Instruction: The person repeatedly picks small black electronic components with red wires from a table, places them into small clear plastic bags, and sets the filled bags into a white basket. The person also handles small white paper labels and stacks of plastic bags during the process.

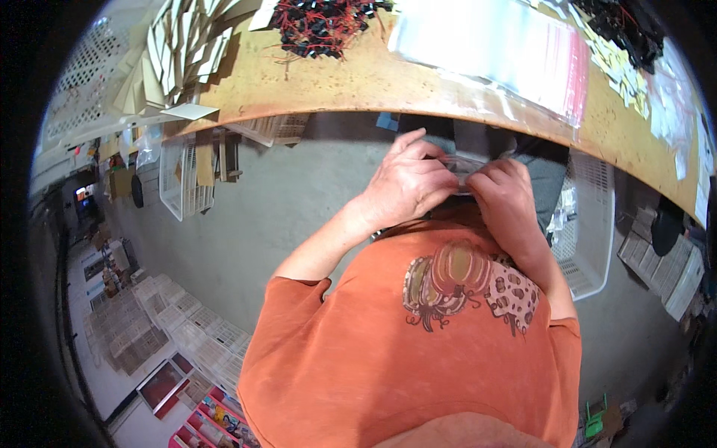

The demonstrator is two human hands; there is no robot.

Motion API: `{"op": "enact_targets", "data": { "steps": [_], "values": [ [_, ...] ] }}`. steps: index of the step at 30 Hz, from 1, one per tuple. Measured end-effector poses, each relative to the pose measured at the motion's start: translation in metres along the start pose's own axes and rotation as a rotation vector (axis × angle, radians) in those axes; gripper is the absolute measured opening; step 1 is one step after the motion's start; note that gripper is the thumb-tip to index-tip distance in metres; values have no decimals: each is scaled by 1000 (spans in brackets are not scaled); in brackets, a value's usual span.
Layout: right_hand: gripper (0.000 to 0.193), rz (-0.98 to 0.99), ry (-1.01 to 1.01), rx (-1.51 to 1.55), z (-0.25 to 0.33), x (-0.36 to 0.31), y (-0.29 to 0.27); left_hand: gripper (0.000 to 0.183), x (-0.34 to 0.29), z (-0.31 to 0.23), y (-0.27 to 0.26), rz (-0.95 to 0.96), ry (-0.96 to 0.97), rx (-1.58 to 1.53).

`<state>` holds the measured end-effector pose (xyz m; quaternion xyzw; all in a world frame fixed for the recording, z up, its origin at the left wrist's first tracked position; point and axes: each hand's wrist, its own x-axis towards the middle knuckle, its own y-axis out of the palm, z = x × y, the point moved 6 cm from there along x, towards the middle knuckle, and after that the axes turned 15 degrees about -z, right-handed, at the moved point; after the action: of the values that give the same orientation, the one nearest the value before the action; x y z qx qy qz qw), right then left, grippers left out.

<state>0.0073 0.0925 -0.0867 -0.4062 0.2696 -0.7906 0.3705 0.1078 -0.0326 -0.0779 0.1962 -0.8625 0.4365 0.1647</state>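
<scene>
Both of my hands are together just below the near edge of the table, in front of my orange shirt. My left hand [413, 179] pinches one side of a small piece of clear plastic [464, 163]; its index finger points up and away. The fingers of my right hand [505, 191] are closed on the other side of it. My fingers hide most of the plastic, so I cannot tell whether anything is inside. Beyond my hands, a stack of clear plastic bags [485, 56] with red edges lies on the wooden table [336, 89].
On the table are a pile of black parts with red wires [317, 28], a heap of beige card pieces [179, 52] and small pale yellow pieces [620, 75]. White plastic baskets stand below, one at the right [594, 246] and one at the left [173, 183].
</scene>
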Motion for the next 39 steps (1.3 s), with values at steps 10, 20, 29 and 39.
{"op": "enact_targets", "data": {
  "steps": [10, 20, 29, 39],
  "values": [
    [15, 24, 22, 3, -6, -5, 0, 13, 60, 90, -112, -489, -206, 311],
    [11, -8, 30, -32, -10, -4, -11, 15, 97, 131, -97, -372, -103, 547],
    [13, -58, 18, -27, -7, 5, -16, 20, 82, 140, -127, -392, -158, 245],
    [15, -119, -40, 30, -1, 22, -14, 12, 59, 106, -122, -609, -219, 60]
  ]
}}
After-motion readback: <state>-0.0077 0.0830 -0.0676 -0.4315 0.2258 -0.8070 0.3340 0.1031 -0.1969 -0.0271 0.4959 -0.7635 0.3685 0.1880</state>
